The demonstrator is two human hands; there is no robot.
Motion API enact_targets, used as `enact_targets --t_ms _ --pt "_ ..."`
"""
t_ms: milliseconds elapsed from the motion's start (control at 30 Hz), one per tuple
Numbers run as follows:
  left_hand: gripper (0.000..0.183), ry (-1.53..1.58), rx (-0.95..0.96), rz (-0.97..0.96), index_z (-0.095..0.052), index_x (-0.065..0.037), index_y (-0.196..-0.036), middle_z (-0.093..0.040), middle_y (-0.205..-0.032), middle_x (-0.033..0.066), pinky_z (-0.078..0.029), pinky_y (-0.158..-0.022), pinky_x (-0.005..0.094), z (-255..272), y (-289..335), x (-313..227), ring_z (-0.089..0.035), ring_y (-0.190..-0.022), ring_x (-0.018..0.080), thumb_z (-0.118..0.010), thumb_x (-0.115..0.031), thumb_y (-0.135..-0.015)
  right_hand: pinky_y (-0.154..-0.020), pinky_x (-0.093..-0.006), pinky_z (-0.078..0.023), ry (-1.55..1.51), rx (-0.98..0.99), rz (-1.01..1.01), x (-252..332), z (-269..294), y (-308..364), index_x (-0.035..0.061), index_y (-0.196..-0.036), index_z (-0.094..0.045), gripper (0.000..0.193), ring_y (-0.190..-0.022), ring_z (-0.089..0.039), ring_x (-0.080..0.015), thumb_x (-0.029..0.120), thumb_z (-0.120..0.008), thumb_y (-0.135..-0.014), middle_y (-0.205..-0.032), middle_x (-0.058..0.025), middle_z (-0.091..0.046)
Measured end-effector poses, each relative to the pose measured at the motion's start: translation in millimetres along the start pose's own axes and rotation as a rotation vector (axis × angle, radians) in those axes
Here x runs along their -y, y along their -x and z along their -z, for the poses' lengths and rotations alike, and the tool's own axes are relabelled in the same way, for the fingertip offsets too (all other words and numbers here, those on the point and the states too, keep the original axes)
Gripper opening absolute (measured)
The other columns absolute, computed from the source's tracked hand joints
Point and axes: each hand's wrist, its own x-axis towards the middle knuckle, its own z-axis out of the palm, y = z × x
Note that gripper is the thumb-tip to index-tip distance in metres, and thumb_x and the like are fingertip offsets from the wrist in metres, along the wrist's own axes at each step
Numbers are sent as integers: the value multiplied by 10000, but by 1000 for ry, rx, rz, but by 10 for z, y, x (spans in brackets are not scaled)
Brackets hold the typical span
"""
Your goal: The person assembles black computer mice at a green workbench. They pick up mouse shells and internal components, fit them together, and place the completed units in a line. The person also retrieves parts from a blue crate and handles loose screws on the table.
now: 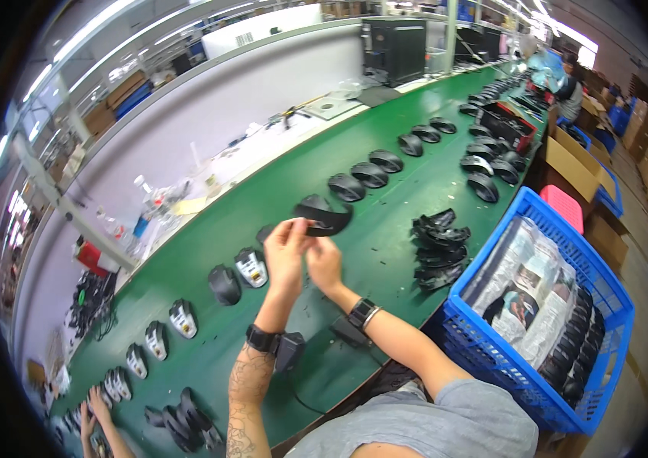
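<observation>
Over the green work table my two hands are close together. My left hand is closed, pinching the left end of a black curved piece, thin and slightly blurred. Directly beside it, my right hand has its fingers bent in at the same piece; its fingertips are partly hidden. Behind the hands lies a black mouse shell, partly covered by the piece. To the left are a mouse with a pale, uncovered top and a black mouse. Black mouse shells run in a row to the right.
A pile of black plastic parts lies right of my hands. At the right stands a blue crate holding wrapped packs and black shells. Another person's hands work at the lower left, near black parts. Small black boxes sit near my forearms.
</observation>
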Motion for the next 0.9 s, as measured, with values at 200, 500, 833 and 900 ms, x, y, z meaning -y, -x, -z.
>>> enact_targets --t_ms 200,500,833,900 --pt "162 -216 -330 -74 -617 6 -883 -635 -807 30 -450 -603 194 1063 234 102 -582 -699 75 -557 -144 -890 -896 -395 -423 -25 -11 636 783 137 129 12 -1210 -461 553 -1033 -505 -323 81 -684 -709 -1160 -159 -491" --pt "234 -63 -112 7 -610 23 -928 -642 -865 75 -509 -667 254 1033 434 246 -616 -766 128 -518 -192 -914 -828 -356 -464 60 324 476 788 35 291 56 -1236 -487 725 -980 -540 -292 80 -792 -579 -1099 -126 -508" --pt "310 -104 176 276 -576 3 -1036 -608 -1020 65 -494 -795 301 1141 -5 26 -574 -953 132 -514 -276 -915 -807 -355 -467 -14 170 440 800 111 164 41 -1173 -529 579 -942 -566 -288 31 -737 -633 -1045 -141 -542" --pt "492 -568 246 218 -522 22 -1159 -556 -1154 100 -363 -979 400 1472 -267 150 -475 -1131 249 -529 -389 -888 -816 -354 -476 -103 115 392 810 89 182 52 -1159 -546 528 -962 -572 -293 62 -739 -667 -1090 -156 -534"
